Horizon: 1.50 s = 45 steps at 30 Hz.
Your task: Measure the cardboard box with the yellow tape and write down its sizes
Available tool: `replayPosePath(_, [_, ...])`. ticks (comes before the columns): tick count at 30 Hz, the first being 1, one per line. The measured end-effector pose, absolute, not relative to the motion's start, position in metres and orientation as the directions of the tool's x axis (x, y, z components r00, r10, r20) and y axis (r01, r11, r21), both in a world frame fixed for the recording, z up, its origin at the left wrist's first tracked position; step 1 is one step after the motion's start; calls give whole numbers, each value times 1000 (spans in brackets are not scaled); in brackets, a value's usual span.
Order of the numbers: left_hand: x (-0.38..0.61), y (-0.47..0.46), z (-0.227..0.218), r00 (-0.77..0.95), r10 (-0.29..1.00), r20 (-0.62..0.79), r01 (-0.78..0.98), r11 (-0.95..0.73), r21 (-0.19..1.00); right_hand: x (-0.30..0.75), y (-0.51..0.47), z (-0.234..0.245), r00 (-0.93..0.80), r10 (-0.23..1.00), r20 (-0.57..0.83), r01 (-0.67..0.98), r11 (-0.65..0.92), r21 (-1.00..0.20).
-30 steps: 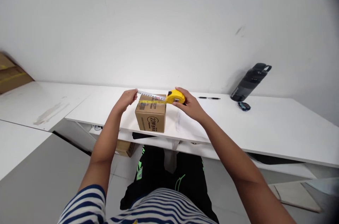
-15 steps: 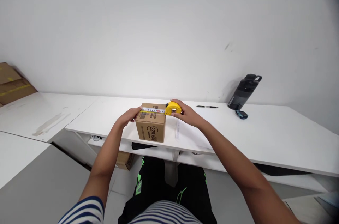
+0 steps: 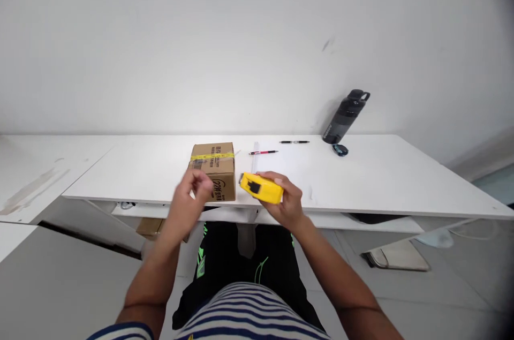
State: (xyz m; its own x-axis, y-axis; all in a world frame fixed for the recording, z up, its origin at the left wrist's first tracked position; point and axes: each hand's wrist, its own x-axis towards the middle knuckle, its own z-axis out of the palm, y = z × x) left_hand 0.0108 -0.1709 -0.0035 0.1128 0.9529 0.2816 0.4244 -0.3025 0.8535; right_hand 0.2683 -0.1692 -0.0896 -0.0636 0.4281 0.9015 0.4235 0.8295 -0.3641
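In my right hand is a yellow tape measure, gripped by its case above the desk's front edge. No blade shows stretched out from it now. My left hand, blurred by motion, hovers in front of the left part of a cardboard box. Its fingers are loosely curled with a gap to the thumb, and nothing shows in them. The box stands on the white desk, a strip of yellow tape across its top and dark print on its faces. My left hand hides part of its front.
A red-and-black pen lies on white paper, with a black pen behind it. A dark bottle stands at the back right, a small dark object before it. Below the desk runs a shelf.
The tape blade, earlier stretched across the box top, no longer shows. Both hands have come off the box and nearer to me. The view has shifted, and a red-and-black pen now shows.
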Motion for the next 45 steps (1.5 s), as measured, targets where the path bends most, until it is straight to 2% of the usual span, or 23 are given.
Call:
replayPosePath(2, [41, -187, -35, 372, 902, 217, 121, -279, 952, 257, -190, -114, 55, 450, 891, 404, 806, -432])
replayPosePath(4, [71, -194, -67, 563, 815, 134, -121, -79, 990, 247, -206, -135, 88, 449, 889, 438, 784, -439])
replayPosePath(7, [103, -191, -102, 459, 888, 34, -377, 160, 912, 252, -217, -146, -94, 487, 869, 580, 736, -349])
replayPosePath(9, [110, -184, -113, 365, 931, -20, -462, 200, 864, 274, -206, -139, -249, 554, 795, 660, 698, -280])
replayPosePath(11, [108, -180, -117, 381, 924, -23, -440, 203, 875, 306, -177, -126, -294, 622, 725, 729, 637, -251])
replayPosePath(12, [106, -181, -118, 414, 910, -19, -399, 200, 895, 323, -156, -118, -259, 693, 673, 764, 574, -297])
replayPosePath(14, [99, -187, -118, 492, 870, -28, -296, 197, 935, 353, -107, -108, -186, 846, 500, 828, 409, -383])
replayPosePath(16, [95, -197, -119, 530, 848, -19, -217, 157, 963, 373, -61, -108, -57, 959, 279, 915, 162, -370])
replayPosePath(17, [93, -200, -120, 536, 844, 1, -191, 121, 974, 379, -43, -113, 34, 988, 152, 940, 20, -339])
replayPosePath(18, [92, -202, -120, 536, 844, 23, -171, 82, 982, 382, -31, -119, 74, 996, 54, 948, -53, -313])
replayPosePath(20, [89, -200, -122, 521, 852, 49, -145, 31, 989, 383, -25, -134, 96, 995, -38, 952, -103, -287])
replayPosePath(27, [80, -161, -137, 403, 912, 75, -145, -18, 989, 368, -97, -164, 41, 999, -23, 937, -46, -347])
replayPosePath(31, [86, -136, -139, 425, 898, 111, -157, -47, 987, 356, -134, -163, 54, 999, -8, 941, -53, -334])
replayPosePath(36, [90, -96, -133, 584, 807, 87, 172, -228, 958, 352, -134, -152, 12, 998, 64, 972, 3, -235])
replayPosePath(39, [93, -82, -130, 650, 759, 27, 285, -276, 918, 353, -118, -145, -114, 980, 165, 973, 144, -181])
replayPosePath(40, [94, -80, -130, 659, 751, 21, 295, -284, 912, 355, -112, -143, -159, 965, 210, 957, 202, -207])
replayPosePath(42, [98, -79, -132, 662, 749, 26, 280, -279, 919, 361, -99, -139, -167, 938, 303, 903, 269, -335])
replayPosePath(45, [103, -79, -135, 620, 784, 23, 243, -220, 945, 373, -70, -131, 4, 935, 355, 806, 207, -555])
